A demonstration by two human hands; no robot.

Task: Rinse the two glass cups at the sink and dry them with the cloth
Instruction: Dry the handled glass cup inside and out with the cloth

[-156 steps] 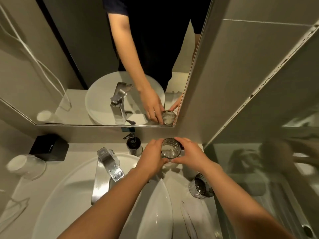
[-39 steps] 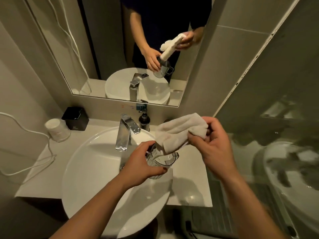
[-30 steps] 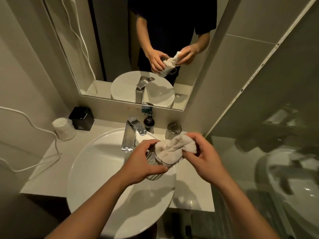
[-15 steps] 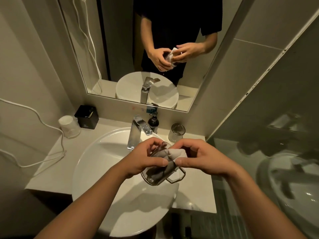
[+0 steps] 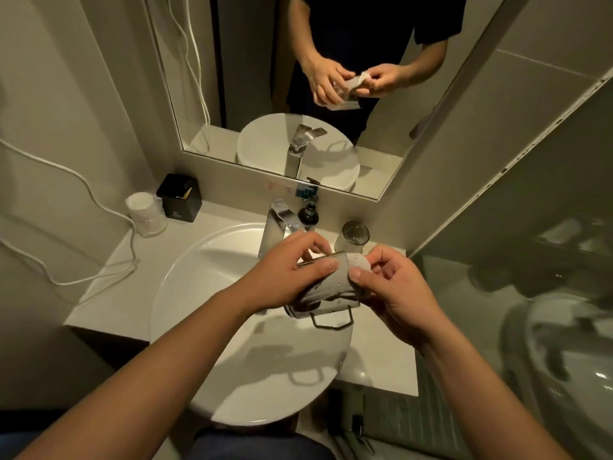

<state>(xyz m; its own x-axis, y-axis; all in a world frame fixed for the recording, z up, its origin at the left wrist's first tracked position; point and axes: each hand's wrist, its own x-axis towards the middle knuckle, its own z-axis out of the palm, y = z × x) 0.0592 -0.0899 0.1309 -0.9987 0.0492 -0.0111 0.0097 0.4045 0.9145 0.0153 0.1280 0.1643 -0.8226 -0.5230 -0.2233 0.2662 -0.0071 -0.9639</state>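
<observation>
My left hand (image 5: 292, 270) grips a clear glass cup with a handle (image 5: 331, 305), held on its side above the right part of the white sink basin (image 5: 199, 293). The handle points down. A pale cloth (image 5: 356, 262) is stuffed inside the cup, and my right hand (image 5: 391, 280) pinches the end that sticks out of the cup's mouth. A second ribbed glass cup (image 5: 353, 237) stands upright on the counter behind my hands, close to the wall.
The chrome tap (image 5: 277, 224) and a dark soap pump bottle (image 5: 308, 212) stand at the back of the basin. On the left of the counter (image 5: 122, 270) sit a black box (image 5: 179, 197), wrapped cups (image 5: 146, 214) and a white cable (image 5: 83, 194). A mirror hangs above.
The cup has been tipped from mouth-up onto its side, and the cloth sits deeper inside it. Earlier, the ribbed cup was set down on the counter at the back.
</observation>
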